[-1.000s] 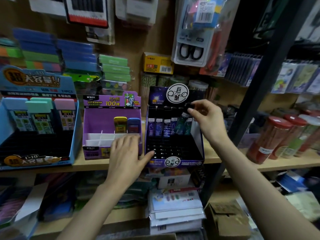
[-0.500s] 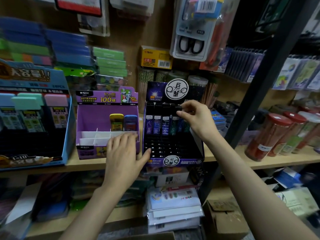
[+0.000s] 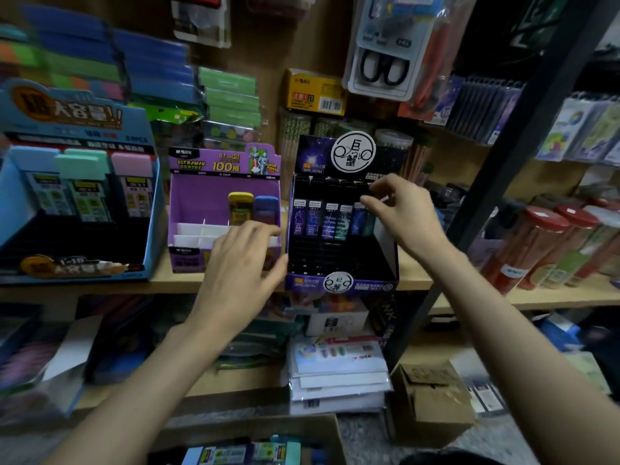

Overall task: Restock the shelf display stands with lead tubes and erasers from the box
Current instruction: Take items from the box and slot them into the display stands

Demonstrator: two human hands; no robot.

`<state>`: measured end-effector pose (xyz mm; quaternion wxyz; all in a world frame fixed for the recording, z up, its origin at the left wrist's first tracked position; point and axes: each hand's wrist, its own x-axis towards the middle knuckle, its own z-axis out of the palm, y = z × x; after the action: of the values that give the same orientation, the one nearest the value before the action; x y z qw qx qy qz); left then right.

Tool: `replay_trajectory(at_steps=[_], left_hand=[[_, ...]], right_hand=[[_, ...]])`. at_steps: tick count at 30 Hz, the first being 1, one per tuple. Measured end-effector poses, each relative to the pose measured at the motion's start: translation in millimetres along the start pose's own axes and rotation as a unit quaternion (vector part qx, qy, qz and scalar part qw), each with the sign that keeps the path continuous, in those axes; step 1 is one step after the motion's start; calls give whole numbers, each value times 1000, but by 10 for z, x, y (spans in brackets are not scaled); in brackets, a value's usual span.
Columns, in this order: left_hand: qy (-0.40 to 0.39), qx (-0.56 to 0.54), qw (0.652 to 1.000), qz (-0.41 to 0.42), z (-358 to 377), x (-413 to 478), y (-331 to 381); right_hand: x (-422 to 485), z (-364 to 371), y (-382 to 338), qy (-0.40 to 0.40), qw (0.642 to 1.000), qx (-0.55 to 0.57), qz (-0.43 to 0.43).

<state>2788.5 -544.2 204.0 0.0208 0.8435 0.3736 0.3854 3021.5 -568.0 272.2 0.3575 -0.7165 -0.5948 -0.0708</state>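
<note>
Centrally, a dark display stand (image 3: 339, 284) sits on the wooden shelf (image 3: 553, 296), with a row of lead tubes (image 3: 322, 220) standing upright along its back. The right hand (image 3: 407, 214) reaches in from the lower right. Its thumb and forefinger are closed on the dark cap of the end tube (image 3: 369, 224), the rightmost of the row, and the other fingers are curled above. Blur hides the exact line of contact.

The left hand (image 3: 241, 266) lies flat with straight fingers over the front edge of the purple display stand (image 3: 188, 209), grasping nothing. Its thumb touches the left wall of the dark stand. Inside the purple stand a yellow case (image 3: 240, 209) and a blue case (image 3: 266, 209) stand side by side at the back, behind white dividers.

At the left of the frame a blue display stand (image 3: 156, 209) carries pastel-topped packs (image 3: 82, 182) in its upper row. At the bottom edge the supply box (image 3: 255, 427) stands open, with more packs (image 3: 235, 453) visible inside.

A scissors pack (image 3: 382, 65) hangs at upper centre-right. Red-lidded jars (image 3: 543, 243) stand on the shelf at the right.
</note>
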Motion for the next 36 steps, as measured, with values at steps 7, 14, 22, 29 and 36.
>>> replay_trajectory(at_steps=[7,14,22,29,36], left_hand=[[-319,84,944,0,-54,-802,-323],[-450,-66,855,-251,511,-2247,-851],[-376,-126,792,-463,927,-3681,-939],[-314,-156,764,-541,1140,-3903,-764],[-356,-16,711,-606,1580,-3633,-320]], right_hand=[[-1132,-97,-174,-235,966,6,-105],[-2430,852,218,-450,891,-56,-18],[-3725,1922,655,-562,814,-17,146],[-3969,2330,657,-430,894,-13,128],[-3748,2719,627,-518,854,-11,-32]])
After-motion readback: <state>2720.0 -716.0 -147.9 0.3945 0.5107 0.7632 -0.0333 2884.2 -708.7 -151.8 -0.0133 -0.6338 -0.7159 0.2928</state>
